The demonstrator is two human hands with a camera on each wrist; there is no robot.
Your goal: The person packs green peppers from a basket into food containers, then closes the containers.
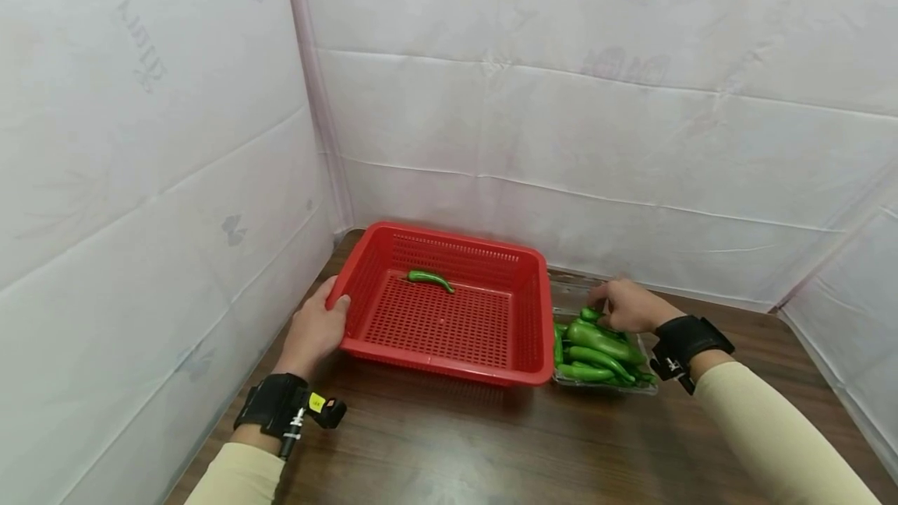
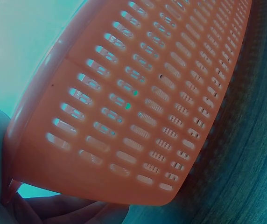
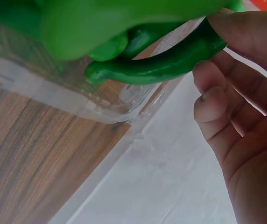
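A red perforated basket [image 1: 521, 316] sits on the wooden table with one green pepper [image 1: 430, 280] lying inside it. My left hand [image 1: 317, 328] grips the basket's left rim, thumb over the edge; the left wrist view shows the basket wall [image 2: 138, 107] close up. To the right of the basket, a clear plastic tray [image 1: 605, 386] holds several green peppers [image 1: 599, 349]. My right hand [image 1: 627, 305] reaches over the tray's far end and pinches a green pepper [image 3: 166, 63] between thumb and fingers [image 3: 213, 98] above the clear tray [image 3: 68, 100].
White sheeted walls [image 1: 561, 123] close in the table on the left, back and right. The dark wooden tabletop [image 1: 491, 443] stretches toward me in front of the basket.
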